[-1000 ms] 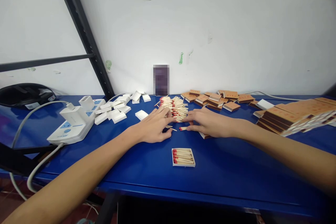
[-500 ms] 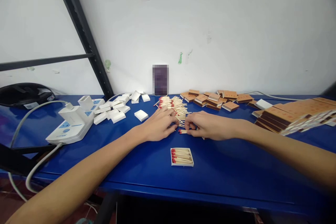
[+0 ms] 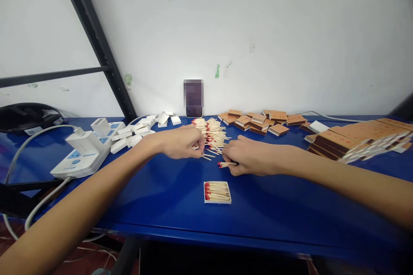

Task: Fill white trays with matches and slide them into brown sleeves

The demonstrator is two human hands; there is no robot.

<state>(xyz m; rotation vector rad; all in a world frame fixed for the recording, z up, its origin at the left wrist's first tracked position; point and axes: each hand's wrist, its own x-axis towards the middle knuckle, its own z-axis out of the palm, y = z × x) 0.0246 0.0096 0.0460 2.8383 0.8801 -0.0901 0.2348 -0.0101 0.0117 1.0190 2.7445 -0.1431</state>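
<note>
My right hand (image 3: 243,156) is closed around a few matchsticks (image 3: 226,164), their red heads pointing left. To its left, my left hand (image 3: 183,142) is pinched at the near left side of a heap of loose matchsticks (image 3: 214,134); pale stick ends show at its fingers, though most of what it grips is hidden. A few stray matchsticks (image 3: 208,156) lie between the hands. Nearer me, a white matchbox tray (image 3: 230,195) lies flat, holding a layer of matchsticks with red heads to the left.
Several white trays (image 3: 142,126) are scattered at the back left, beside a power strip (image 3: 93,161) with a cable. Orange matchbox sleeves (image 3: 279,129) lie at the back right, and stacked matchboxes (image 3: 342,139) stand further right. A phone-like slab (image 3: 193,111) leans on the wall.
My left hand has moved left off the front of the heap and closed into a pinch, uncovering more matchsticks. My right hand still grips its matchsticks, now with more red heads showing. The view has shifted slightly.
</note>
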